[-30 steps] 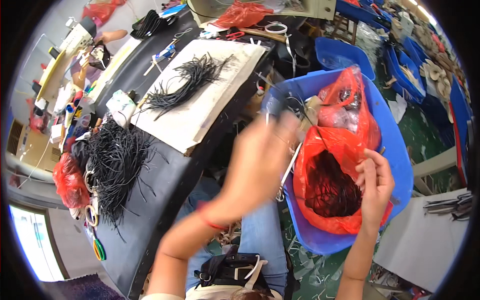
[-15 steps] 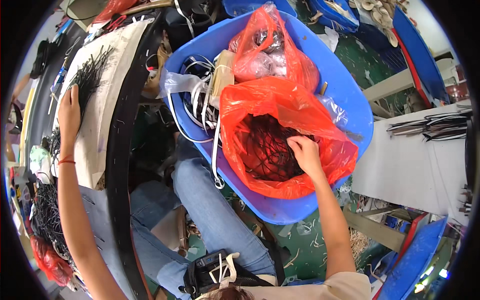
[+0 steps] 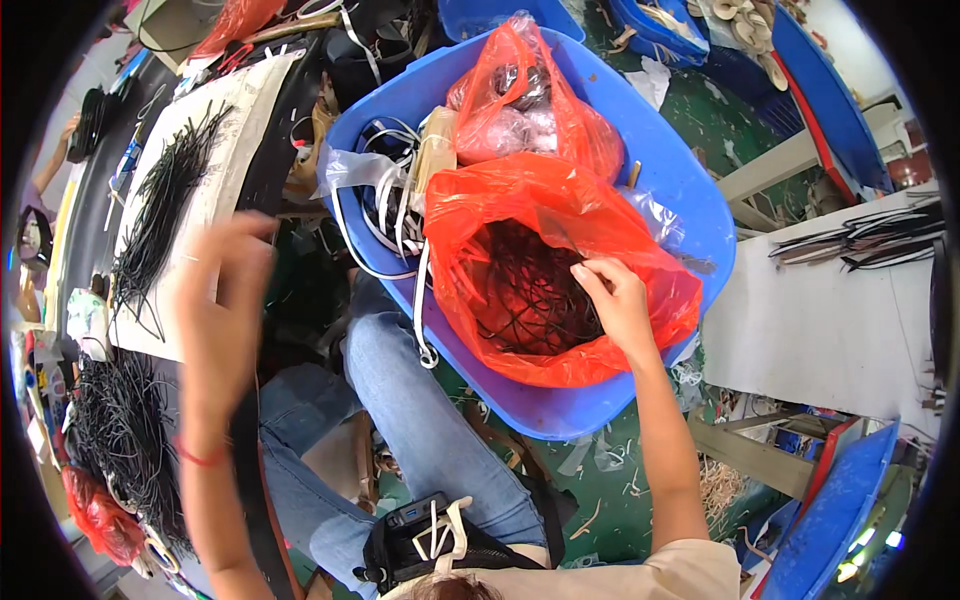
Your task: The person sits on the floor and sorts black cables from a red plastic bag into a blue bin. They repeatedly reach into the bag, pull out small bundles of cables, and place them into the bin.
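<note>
My left hand (image 3: 222,285) is lifted over the edge of the bench at left, smeared by motion. Beside it, a bundle of thin black cords (image 3: 168,195) lies on a pale board (image 3: 255,95). My right hand (image 3: 617,300) is at the right side of an open red plastic bag (image 3: 470,200), thumb and fingertips pinched together. Whatever sits between those fingertips is too small to make out. Dark tangled cords (image 3: 530,290) fill the inside of the bag, which rests in a large blue tub (image 3: 705,200).
A tied red bag (image 3: 590,135) and white-edged black strips (image 3: 395,200) share the tub. More black cords (image 3: 120,430) hang at lower left. On the right, a pale table (image 3: 820,330) carries dark strips (image 3: 860,240). My jeans-clad legs (image 3: 420,430) are below the tub.
My left hand has come away from the black cords on the board and moved right, toward the tub. My right hand stays at the bag's opening.
</note>
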The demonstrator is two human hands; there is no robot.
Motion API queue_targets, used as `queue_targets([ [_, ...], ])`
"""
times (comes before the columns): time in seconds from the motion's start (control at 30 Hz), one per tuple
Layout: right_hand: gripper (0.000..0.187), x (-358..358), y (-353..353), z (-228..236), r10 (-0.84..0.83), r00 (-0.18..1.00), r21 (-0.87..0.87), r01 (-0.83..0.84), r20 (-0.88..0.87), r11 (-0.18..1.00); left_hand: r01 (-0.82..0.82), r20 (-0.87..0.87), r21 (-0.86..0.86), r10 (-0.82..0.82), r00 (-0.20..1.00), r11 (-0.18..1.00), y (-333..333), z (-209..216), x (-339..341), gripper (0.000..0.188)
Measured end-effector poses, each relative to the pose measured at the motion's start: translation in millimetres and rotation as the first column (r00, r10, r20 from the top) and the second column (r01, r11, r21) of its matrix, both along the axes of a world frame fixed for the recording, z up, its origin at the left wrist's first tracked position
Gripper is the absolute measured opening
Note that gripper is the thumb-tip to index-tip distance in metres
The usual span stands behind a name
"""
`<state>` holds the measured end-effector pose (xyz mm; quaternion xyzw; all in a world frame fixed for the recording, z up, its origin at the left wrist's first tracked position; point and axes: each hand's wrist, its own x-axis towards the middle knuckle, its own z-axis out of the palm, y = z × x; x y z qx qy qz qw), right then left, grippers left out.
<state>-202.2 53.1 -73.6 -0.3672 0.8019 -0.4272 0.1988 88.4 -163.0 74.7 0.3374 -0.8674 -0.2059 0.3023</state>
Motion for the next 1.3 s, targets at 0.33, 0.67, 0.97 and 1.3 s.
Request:
queue_targets([
  [0.33, 0.016, 29.7, -15.9, -25.7, 0.076, 0.981, 0.057, -0.067, -0.181, 0.996, 0.223, -0.253, 0.783, -0.030, 0.967, 0.581, 114.6, -96.2, -106.2, 0.033],
  [0.67, 0.017, 35.9, -35.5, -70.3, 0.009, 0.935, 0.091, 0.025, -0.356, 0.996, 0.181, -0.217, 0.851, 0.015, 0.976, 0.493, 118.1, -114.7, -73.4, 0.026],
  [0.97, 0.019, 23.5, -30.0, -69.6, -0.042, 0.954, -0.038, 0.032, -0.297, 0.999, 0.252, -0.246, 0.889, -0.065, 0.967, 0.383, 136.0, -108.7, -98.3, 0.026],
  [1.3, 0.015, 22.4, -36.6, -68.3, -0.127, 0.894, -0.168, 0.059, -0.429, 0.984, 0.232, -0.238, 0.889, -0.035, 0.971, 0.394, 133.1, -117.0, -91.1, 0.028],
])
